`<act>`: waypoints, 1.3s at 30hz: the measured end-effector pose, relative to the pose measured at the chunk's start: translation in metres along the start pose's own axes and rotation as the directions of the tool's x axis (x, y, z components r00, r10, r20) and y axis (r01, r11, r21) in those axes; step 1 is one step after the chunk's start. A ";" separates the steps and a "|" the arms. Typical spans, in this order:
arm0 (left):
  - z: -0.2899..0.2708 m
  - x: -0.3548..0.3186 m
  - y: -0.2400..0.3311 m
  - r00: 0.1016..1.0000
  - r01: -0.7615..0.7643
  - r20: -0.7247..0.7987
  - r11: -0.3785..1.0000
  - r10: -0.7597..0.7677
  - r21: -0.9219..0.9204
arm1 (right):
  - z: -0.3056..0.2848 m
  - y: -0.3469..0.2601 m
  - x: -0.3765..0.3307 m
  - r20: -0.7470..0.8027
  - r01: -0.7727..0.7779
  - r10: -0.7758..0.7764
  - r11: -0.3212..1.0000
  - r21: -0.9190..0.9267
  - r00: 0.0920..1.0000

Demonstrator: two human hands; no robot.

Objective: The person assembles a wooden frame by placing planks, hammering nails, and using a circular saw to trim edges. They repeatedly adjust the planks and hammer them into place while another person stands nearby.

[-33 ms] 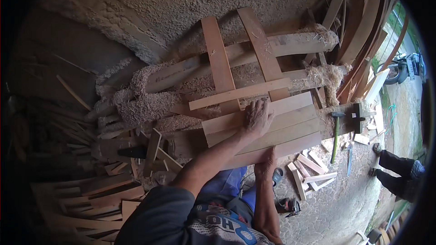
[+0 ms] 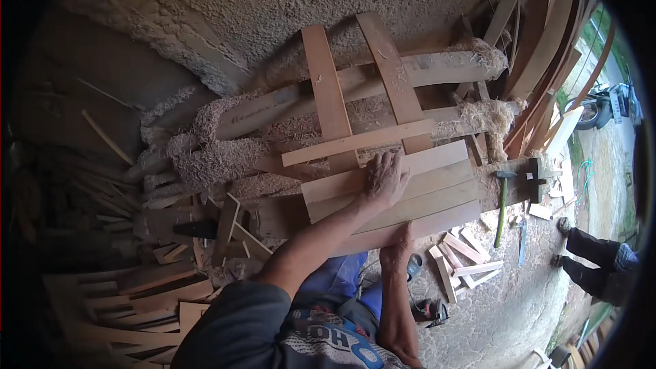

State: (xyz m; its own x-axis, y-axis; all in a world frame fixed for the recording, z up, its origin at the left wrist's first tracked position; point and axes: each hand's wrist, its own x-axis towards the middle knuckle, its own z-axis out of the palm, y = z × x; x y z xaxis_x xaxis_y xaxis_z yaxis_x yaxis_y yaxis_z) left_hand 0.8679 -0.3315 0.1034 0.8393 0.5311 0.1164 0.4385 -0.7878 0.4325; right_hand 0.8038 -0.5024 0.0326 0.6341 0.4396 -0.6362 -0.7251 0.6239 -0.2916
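Note:
Several pale boards lie edge to edge as a flat panel in front of me, across a thick timber bench. My left hand reaches over the panel, its fingers bent and closed at the far edge. At the near edge, my right hand grips the lowest board, with its fingers partly hidden beneath. Just beyond the panel, a narrow wooden strip lies across two longer planks, a left plank and a right plank, which lean toward the wall.
A green-handled hammer rests at the bench's right end. Wood offcuts lie on the floor below, and stacked wooden pieces fill the lower left. Shavings cover the logs behind. Another person's legs show at right.
The whole view has shifted very slightly; both hands keep their places on the panel.

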 end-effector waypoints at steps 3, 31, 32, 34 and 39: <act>-0.006 -0.002 -0.003 1.000 0.025 0.003 0.999 -0.025 -0.046 | -0.001 0.000 0.003 -0.014 0.158 -0.159 0.985 -0.077 0.987; -0.019 0.017 -0.022 1.000 0.019 -0.006 0.999 -0.018 0.038 | 0.059 0.009 0.004 -0.079 0.133 -0.139 0.988 -0.083 0.987; -0.020 0.018 -0.024 1.000 0.007 0.003 0.999 -0.007 0.051 | 0.057 0.009 0.006 -0.065 0.118 -0.122 0.991 -0.060 0.990; -0.018 0.018 -0.032 0.996 -0.024 -0.079 0.990 0.035 0.139 | 0.061 0.010 0.007 -0.083 0.124 -0.129 0.990 -0.064 0.988; -0.009 0.021 -0.044 0.999 0.006 -0.042 0.991 -0.001 0.137 | 0.057 0.018 0.013 -0.115 0.158 -0.163 0.986 -0.053 0.980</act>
State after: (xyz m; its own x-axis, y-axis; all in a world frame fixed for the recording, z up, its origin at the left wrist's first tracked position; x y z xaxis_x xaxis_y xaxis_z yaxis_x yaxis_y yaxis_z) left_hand 0.8632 -0.2824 0.0950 0.8247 0.5442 0.1539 0.4838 -0.8198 0.3063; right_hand 0.8144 -0.4485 0.0600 0.7084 0.2545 -0.6583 -0.6291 0.6504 -0.4256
